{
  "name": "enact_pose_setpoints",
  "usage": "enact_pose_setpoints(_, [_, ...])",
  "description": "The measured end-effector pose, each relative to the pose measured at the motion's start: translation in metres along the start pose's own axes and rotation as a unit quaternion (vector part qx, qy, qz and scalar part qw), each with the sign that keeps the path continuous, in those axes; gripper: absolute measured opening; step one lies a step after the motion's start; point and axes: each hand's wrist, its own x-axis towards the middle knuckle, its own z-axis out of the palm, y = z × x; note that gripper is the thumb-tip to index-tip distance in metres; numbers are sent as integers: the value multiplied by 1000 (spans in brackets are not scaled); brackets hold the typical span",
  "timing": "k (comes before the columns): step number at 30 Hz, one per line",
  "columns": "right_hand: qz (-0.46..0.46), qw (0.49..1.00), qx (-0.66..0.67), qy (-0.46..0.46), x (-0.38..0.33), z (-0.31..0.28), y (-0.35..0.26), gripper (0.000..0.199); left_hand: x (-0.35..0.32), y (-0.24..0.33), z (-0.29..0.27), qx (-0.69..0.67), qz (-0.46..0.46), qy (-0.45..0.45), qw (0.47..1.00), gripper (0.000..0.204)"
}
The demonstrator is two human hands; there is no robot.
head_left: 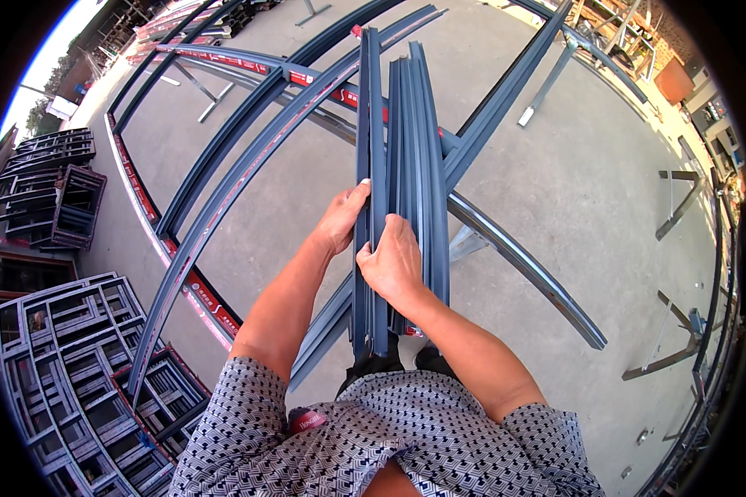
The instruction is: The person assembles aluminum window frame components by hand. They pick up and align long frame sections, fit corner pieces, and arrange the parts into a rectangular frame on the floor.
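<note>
Both hands clasp a bundle of long dark-blue metal profiles [402, 166] running from near to far at centre, left hand [340, 219] fingers curled round its left edge, right hand [394, 265] pinching the middle; stiff, probably heavy, smooth-sided.

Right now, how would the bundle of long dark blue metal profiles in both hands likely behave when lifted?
The bundle of profiles looks stiff, running straight. Probably awkward and end-heavy, reaching far beyond the left hand and right hand. Loose pieces might slide against each other.
</note>
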Motion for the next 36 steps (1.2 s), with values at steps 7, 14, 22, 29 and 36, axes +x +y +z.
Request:
enact_pose_setpoints(7, [10, 996, 85, 23, -10, 11, 8, 52, -18, 6, -6, -25, -3, 7, 1000, 58])
enact_pose_setpoints(14, [86, 947, 308, -10, -2, 7, 21, 50, -24, 10, -16, -84, 23, -16, 996, 47])
enact_pose_setpoints(22, [97, 935, 340, -26, -2, 12, 31, 44, -23, 1, -25, -207, -4, -69, 976, 48])
enact_pose_setpoints(29, [75, 933, 352, -20, -7, 15, 39, 44, -23, -14, -32, -260, 0, -67, 963, 53])
enact_pose_setpoints(36, [37, 959, 281, -34, -12, 9, 33, 44, -23, -28, -53, -288, 16, -42, 956, 53])
